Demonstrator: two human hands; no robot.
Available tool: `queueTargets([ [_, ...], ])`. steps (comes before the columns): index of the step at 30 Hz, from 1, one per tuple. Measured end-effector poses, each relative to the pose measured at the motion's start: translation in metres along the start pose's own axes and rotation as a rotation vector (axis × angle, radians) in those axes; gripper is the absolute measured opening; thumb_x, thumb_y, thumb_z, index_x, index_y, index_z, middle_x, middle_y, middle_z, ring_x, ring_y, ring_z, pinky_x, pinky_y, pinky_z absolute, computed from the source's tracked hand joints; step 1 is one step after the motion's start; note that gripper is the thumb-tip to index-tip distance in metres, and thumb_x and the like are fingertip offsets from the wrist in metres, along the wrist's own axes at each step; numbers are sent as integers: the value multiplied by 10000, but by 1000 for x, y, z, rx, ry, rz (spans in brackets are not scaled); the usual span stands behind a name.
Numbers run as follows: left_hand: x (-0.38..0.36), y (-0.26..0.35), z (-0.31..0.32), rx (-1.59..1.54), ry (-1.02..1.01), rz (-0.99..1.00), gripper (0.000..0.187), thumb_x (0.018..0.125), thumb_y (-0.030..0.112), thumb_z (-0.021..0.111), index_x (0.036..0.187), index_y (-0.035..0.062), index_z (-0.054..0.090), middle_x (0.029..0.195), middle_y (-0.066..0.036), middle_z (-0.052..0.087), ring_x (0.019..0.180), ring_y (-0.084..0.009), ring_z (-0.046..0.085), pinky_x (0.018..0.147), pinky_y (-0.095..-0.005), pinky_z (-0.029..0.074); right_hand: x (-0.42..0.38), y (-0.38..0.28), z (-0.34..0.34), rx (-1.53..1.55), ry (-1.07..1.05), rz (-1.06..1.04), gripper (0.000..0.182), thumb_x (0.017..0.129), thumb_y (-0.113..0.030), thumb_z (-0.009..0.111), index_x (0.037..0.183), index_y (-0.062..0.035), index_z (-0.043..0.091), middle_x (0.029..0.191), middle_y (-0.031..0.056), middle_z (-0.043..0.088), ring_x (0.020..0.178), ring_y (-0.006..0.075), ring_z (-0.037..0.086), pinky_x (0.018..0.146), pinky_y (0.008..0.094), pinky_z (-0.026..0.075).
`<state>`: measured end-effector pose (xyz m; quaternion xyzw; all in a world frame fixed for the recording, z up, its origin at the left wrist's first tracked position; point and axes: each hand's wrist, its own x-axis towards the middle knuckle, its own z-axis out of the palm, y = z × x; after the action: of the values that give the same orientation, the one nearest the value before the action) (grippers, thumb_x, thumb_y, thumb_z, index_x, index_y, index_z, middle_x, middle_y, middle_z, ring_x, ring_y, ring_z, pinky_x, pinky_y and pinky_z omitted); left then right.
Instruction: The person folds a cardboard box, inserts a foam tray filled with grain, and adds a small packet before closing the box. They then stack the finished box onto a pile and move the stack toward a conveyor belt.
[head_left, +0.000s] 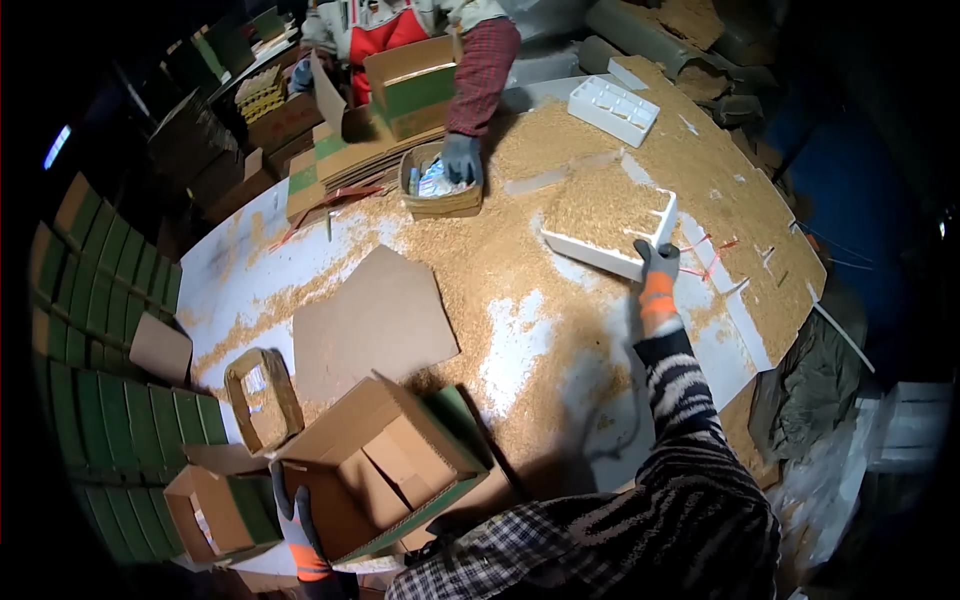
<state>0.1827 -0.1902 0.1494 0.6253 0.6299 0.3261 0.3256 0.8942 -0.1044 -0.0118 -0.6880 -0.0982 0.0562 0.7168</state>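
Cardboard box (345, 490), likely light, suits our left hand (297, 525) gripping its edge; our right hand (657, 266) holds a white tray (593, 257).

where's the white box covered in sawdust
The white box is right of centre in the head view, the right hand at its near corner, the compartmented tray beyond it.
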Motion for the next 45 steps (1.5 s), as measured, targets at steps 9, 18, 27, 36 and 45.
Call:
queueTargets([
  [9, -11, -28, 11, -270, 111, -37, 595, 973, 285, 538, 1455, -2, 339, 1491, -151, 374, 1370, -258, 347, 1125, -329, 267, -210, -231, -57, -149, -1096, -835, 351, 817, -7, 655, 1156, -71, 593, 1200, 142, 545, 1084, 249, 586, 892, 312, 497],
  [18, 13, -137, 77, -1054, 287, 23, 532, 1027, 235, 440, 1484, 22, 272, 1427, -111, 423, 1254, -181, 435, 1054, -276, 355, -408, -279, -4, -133, -1507, 80, 867, 767, -117, 755, 1494, -111, 282, 1394, 169, 454, 1142, 234, 574, 978, 328, 462],
  [27, 10, -100, -91, 735, 415, 142, 682, 816, 81, 535, 1470, 187, 370, 1497, -137, 362, 1391, -361, 296, 1123, -504, 249, -442, -225, 7, -1205, -1744, -672, 759, 826, -236, 623, 1377, 117, 238, 1119, 326, 598, 1047, 442, 595, 901, 438, 481],
  [36, 121, -151, -182, 1472, 36, -9, 267, 886, 189, 489, 871, 249, 749, 957, -37, 717, 1032, -224, 607, 1073, -498, 308, -501, -248, 114, -1587, -2185, -1628, 324, 791, -273, 593, 932, -14, 726, 1005, 185, 695, 960, 347, 660, 828, 406, 518],
  [45, 81, -78, -239, 956, 400, 304, 211, 731, 68, 615, 863, 194, 721, 912, -23, 689, 999, -256, 603, 1117, -499, 279, -697, -104, 406, -751, -2025, -1611, 391, 932, -308, 506, 1280, -146, 582, 1367, 109, 516, 1262, 302, 471, 1063, 386, 372],
])
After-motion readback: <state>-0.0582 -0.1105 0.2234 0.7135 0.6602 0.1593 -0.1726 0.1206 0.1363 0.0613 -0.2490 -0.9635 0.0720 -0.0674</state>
